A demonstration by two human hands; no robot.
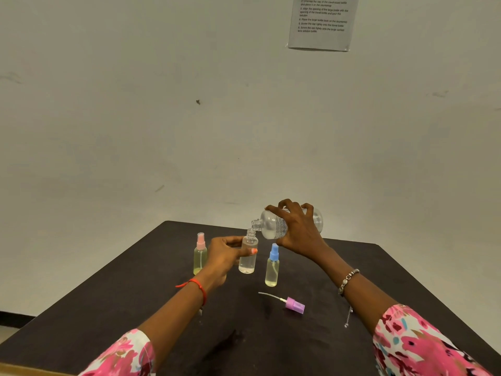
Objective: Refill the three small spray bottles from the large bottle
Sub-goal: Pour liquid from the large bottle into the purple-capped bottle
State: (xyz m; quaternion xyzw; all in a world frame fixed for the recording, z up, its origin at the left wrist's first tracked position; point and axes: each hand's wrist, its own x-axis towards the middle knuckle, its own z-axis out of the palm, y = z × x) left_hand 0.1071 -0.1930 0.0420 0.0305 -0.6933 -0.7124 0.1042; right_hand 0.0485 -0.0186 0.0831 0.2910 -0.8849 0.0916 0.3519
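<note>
- I count three small spray bottles: pink-topped bottle (200, 257), uncapped bottle (247, 264), blue-topped bottle (272, 271).
- One large bottle (269, 224).
- One loose purple spray top (295, 305).
- One wall sheet (321, 21), seemingly instructions.

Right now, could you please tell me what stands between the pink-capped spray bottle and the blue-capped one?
In the head view, the uncapped small bottle is between them, gripped by the left hand, with the large bottle tilted over its neck.

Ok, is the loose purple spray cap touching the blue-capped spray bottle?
Apart. The head view shows the purple spray cap lying on its side, with bare dark table between it and the upright blue-capped spray bottle.
</note>
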